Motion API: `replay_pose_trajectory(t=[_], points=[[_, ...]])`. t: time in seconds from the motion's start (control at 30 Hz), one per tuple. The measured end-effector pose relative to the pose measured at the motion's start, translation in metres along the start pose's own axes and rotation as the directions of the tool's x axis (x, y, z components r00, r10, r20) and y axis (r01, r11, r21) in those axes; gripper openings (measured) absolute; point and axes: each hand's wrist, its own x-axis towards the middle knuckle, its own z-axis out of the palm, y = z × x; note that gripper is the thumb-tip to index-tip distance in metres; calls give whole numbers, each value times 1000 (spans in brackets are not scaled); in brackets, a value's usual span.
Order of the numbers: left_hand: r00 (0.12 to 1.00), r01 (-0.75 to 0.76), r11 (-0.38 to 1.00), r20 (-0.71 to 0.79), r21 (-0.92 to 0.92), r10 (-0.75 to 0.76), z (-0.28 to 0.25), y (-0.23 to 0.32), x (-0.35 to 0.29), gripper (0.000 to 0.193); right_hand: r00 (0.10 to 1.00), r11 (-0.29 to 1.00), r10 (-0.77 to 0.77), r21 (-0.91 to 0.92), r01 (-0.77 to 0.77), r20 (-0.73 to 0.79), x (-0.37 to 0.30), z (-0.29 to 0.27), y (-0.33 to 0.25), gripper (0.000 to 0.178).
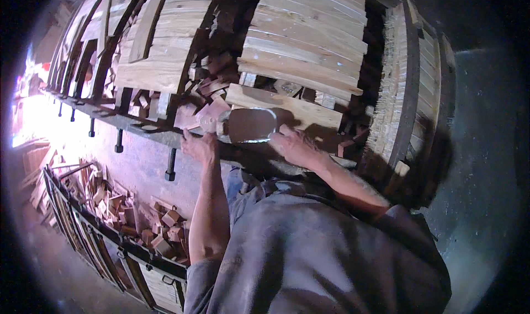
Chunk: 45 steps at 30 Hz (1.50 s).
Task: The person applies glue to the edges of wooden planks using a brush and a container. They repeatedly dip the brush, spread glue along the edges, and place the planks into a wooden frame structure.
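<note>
Both my hands are at a dark brown, bottle-shaped thing [253, 125] with a bright rim and a narrower grey left end. My left hand [200, 146] is closed at that grey end. At the other end, the fingers of my right hand [292, 147] are bent against the bright edge. The thing lies level above the near edge of a wooden rack. Just behind my left hand are pale pinkish wood pieces [186, 117]. A pale wooden board [287, 103] lies beyond the brown thing. Its exact kind is hard to make out.
Panels of glued wood strips [306, 35] lie on the rack ahead, with wood offcuts [221, 64] between them. Several dark bolts [171, 168] stick out along a metal rail [132, 123]. Lower left stands a framed bin [116, 239] of wood blocks. A grey wall [486, 148] is at right.
</note>
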Motion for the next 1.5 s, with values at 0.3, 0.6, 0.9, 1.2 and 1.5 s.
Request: replay_pose_trajectory(t=[0.3,0.6,0.9,1.2,1.5], points=[[990,-88,994,120,64,80,-13,2,0,64,874,866,355,468,-175,-331,50,20,27,20],[994,-19,999,112,35,15,-10,7,-1,60,766,206,622,910,-361,163,20,-1,53,28],[989,-75,995,133,72,65,-11,5,-1,57,711,30,604,881,-471,360,-7,-17,62,23],[982,-91,995,172,50,81,-22,16,-1,55,786,-3,618,1000,-10,10,56,-47,96,24],[982,-39,999,187,17,35,-28,24,-1,48,634,551,657,834,-33,-409,177,-47,69,19]])
